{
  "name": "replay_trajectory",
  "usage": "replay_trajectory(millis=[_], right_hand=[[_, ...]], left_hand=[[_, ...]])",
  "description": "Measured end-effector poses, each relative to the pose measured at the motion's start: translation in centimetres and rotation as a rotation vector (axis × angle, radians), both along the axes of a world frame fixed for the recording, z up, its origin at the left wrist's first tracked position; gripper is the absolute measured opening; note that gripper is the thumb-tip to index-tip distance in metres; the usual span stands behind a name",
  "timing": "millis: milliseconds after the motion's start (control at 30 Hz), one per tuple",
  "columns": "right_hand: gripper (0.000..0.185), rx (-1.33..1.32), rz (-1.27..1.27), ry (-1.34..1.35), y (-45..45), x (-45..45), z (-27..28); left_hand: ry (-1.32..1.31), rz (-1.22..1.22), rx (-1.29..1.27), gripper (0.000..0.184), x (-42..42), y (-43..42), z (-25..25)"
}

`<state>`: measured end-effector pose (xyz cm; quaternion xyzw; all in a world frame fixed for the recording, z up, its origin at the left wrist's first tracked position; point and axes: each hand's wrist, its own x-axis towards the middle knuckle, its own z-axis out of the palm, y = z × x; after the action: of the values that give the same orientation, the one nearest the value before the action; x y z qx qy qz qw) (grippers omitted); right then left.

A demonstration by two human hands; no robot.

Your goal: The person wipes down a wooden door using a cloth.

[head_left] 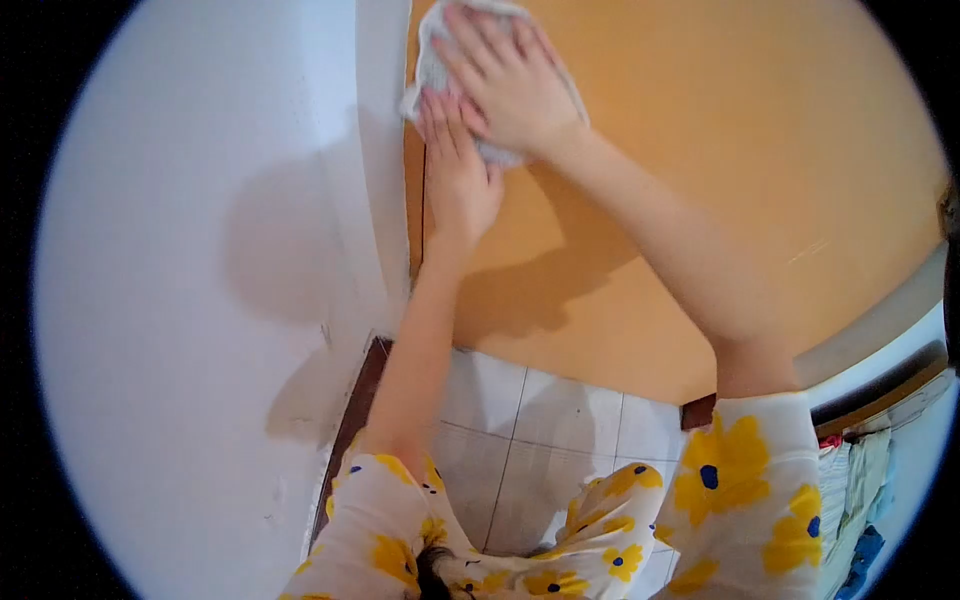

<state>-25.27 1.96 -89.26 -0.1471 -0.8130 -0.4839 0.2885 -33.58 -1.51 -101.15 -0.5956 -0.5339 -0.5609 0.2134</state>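
A thin cloth (433, 70), whitish with greyer patches and a paler hem, is spread against an orange panel (700, 130), at its left edge beside the white wall (200, 150). It is covered in large part by both hands; one corner is stuck out to the left past the panel's edge, and its outline is left rounded and uneven. The right hand (520, 98) is laid flat over its middle, its grip open with the fingers a little spread. The left hand (462, 185) is placed lower, its grip also open and flat, the fingers held close together on the cloth's lower left part. Soft shadows are cast on panel and wall. Below, pale floor tiles (485, 400) are seen between the forearms, bordered on the left by a dark strip (350, 425). At the lower right, what may be folded clothes (862, 480) are partly hidden by a flowered sleeve (745, 490).
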Motion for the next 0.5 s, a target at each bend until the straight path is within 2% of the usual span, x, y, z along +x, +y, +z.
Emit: replay_trajectory(millis=[33, 133, 300, 367, 433, 500], right_hand=[[0.061, -0.033, -0.015, -0.047, 0.4, 0.3, -3.3], [0.058, -0.052, -0.096, -0.241, 0.3, 0.9, -11.0], [0.054, -0.095, -0.060, -0.324, 0.1, 0.5, -22.0], [0.053, -0.112, -0.045, -0.327, 0.3, 0.6, -25.2], [0.052, -0.079, -0.049, -0.335, -1.2, 1.4, -25.1], [0.051, -0.189, -0.008, -0.336, -0.8, 1.4, -28.3]], left_hand=[[-0.025, 0.028, -0.072, 0.086, 0.8, 0.1, -3.2], [-0.129, 0.055, -0.243, 0.084, 2.9, -1.2, -9.7], [-0.203, 0.076, -0.358, 0.081, 3.7, -1.7, -21.1], [-0.214, 0.106, -0.385, 0.081, 4.2, -1.5, -24.1], [-0.249, 0.131, -0.341, 0.082, 5.3, -2.4, -23.8], [-0.251, 0.157, -0.356, 0.087, 6.0, -2.4, -26.9]])
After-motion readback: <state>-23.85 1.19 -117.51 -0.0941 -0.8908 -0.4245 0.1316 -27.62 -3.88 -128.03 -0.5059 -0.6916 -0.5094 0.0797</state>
